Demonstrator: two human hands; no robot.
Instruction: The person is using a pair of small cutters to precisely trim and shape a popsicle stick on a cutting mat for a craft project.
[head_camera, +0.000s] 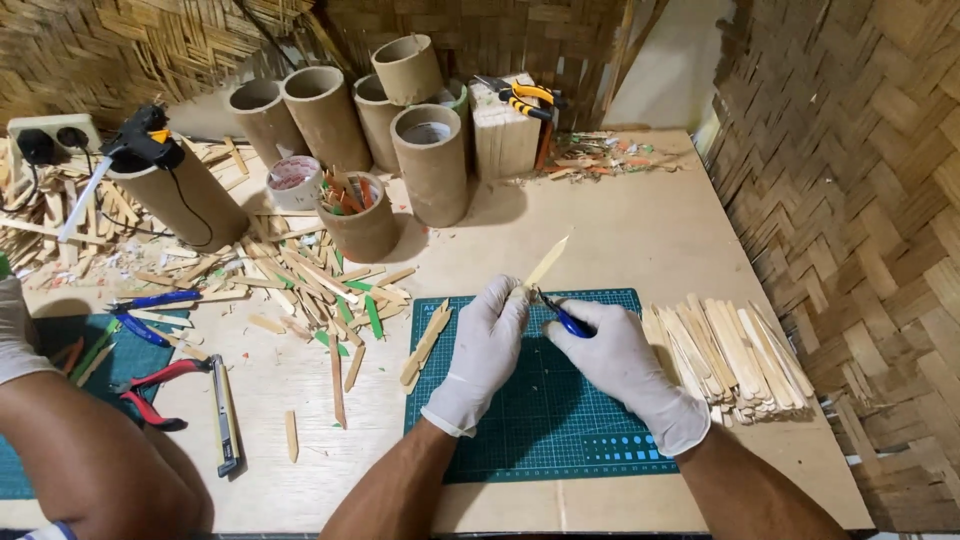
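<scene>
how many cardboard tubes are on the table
7 tubes: one at left under the glue gun, four clustered at the back, two in front. More may be hidden.

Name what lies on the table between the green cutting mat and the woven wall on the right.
In the head view, a stack of pale wooden sticks lies there, beside the cutting mat.

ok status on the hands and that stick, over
Left hand pinching wooden stick upright over green cutting mat. Right hand gripping blue-handled cutters at stick's base. Stick pile beside right hand, nothing blocking.
</scene>
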